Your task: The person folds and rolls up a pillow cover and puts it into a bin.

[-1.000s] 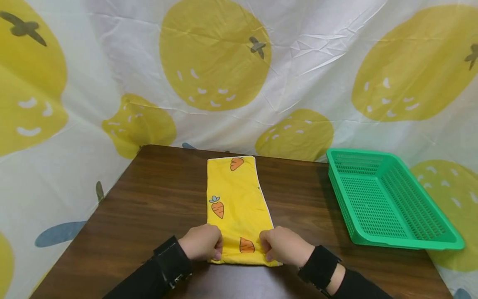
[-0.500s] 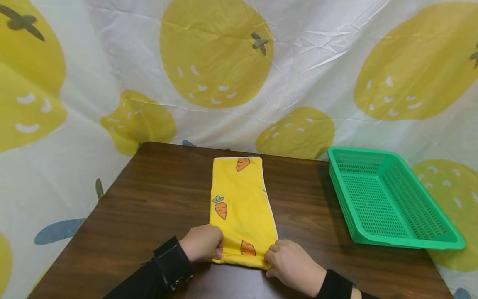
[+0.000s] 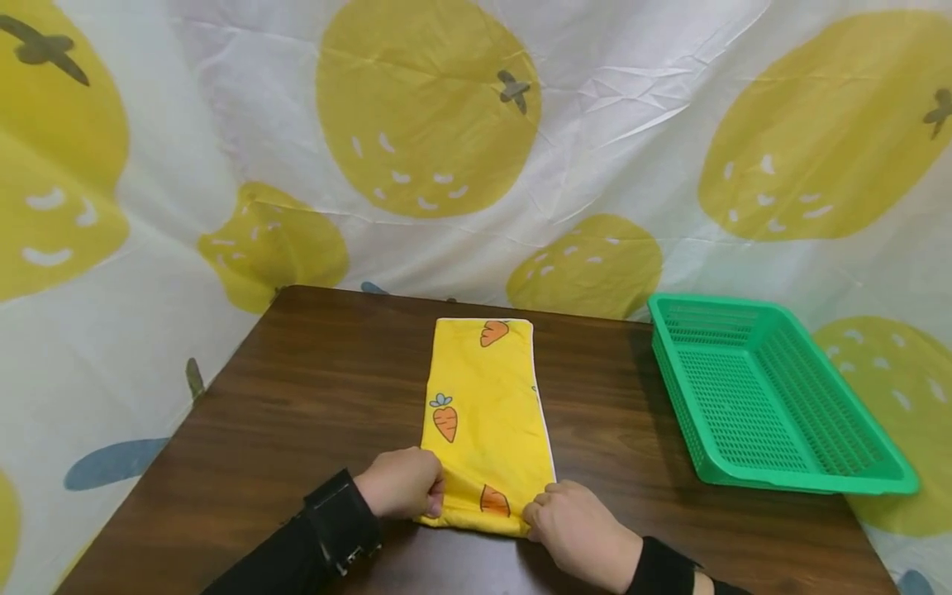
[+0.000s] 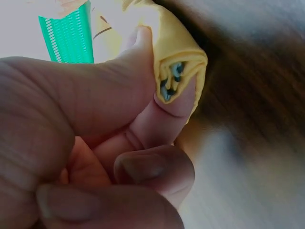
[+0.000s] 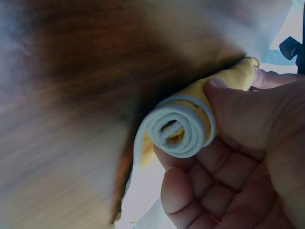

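Note:
A yellow carrot-print cloth (image 3: 487, 413) with white edging lies lengthwise on the table, its near edge rolled up. My left hand (image 3: 405, 483) pinches the left end of the roll between thumb and index finger, the other fingers curled below. At the right end, my right hand (image 3: 580, 529) grips the roll with the thumb on one side and fingers round the other. The right wrist view shows that rolled end (image 5: 178, 129) as a tight white-edged spiral. Layered folds (image 4: 176, 81) show at the left end in the left wrist view.
A green plastic basket (image 3: 744, 405) stands at the right of the brown wooden table (image 3: 335, 364). A white curtain (image 3: 446, 256) with yellow fruit print hangs behind the table and along its sides.
The cloth's far end has swung to the right. My right hand has shifted right and nearer, taking a new grip at the roll's end; my left hand has barely moved.

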### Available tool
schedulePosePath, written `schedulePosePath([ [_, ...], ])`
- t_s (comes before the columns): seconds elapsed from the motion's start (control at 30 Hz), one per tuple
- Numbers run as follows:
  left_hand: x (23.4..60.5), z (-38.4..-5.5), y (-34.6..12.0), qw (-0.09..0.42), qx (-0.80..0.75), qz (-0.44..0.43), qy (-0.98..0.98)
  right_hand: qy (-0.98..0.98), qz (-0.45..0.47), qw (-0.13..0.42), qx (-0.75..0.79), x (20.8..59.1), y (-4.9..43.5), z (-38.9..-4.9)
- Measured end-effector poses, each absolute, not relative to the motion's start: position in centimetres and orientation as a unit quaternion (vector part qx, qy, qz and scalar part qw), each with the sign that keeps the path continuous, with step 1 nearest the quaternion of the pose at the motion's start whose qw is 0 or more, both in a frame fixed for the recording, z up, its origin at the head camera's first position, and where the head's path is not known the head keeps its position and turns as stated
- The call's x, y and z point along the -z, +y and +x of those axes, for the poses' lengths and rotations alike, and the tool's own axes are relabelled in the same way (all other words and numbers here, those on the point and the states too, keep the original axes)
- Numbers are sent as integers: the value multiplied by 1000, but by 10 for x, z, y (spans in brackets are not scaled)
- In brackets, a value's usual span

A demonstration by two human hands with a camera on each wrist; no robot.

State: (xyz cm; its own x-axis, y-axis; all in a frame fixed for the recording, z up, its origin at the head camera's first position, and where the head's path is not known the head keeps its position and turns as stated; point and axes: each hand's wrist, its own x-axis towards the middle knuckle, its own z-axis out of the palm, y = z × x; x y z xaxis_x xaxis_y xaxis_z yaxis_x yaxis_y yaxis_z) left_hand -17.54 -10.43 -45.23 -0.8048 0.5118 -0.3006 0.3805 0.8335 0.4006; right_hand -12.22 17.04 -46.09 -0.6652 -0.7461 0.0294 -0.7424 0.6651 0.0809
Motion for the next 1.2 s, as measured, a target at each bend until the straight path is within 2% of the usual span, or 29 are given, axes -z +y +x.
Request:
schedulePosePath([
  [0.27, 449, -173, -105, 150, -135, 232, 952, -920, 393, -2, 12, 458, 167, -127],
  [0.43, 454, -161, -106, 62, -97, 275, 954, -922, 387, -24, -5, 454, 163, -134],
  [0.57, 461, -141, -104, -33, -39, 320, 946, -920, 378, -86, -51, 451, 163, -144],
  [0.67, 463, -128, -102, -66, 6, 336, 940, -916, 359, -154, -94, 449, 164, -155],
  [0.8, 463, -118, -103, -30, 21, 335, 941, -907, 339, -218, -121, 448, 164, -167],
  [0.87, 463, -115, -103, -12, 11, 337, 942, -908, 327, -232, -121, 448, 163, -171],
  [1.07, 464, -110, -104, 0, -33, 347, 937, -920, 316, -207, -105, 448, 158, -174],
  [1.2, 467, -109, -103, -24, -26, 356, 934, -921, 315, -204, -100, 445, 156, -176],
])
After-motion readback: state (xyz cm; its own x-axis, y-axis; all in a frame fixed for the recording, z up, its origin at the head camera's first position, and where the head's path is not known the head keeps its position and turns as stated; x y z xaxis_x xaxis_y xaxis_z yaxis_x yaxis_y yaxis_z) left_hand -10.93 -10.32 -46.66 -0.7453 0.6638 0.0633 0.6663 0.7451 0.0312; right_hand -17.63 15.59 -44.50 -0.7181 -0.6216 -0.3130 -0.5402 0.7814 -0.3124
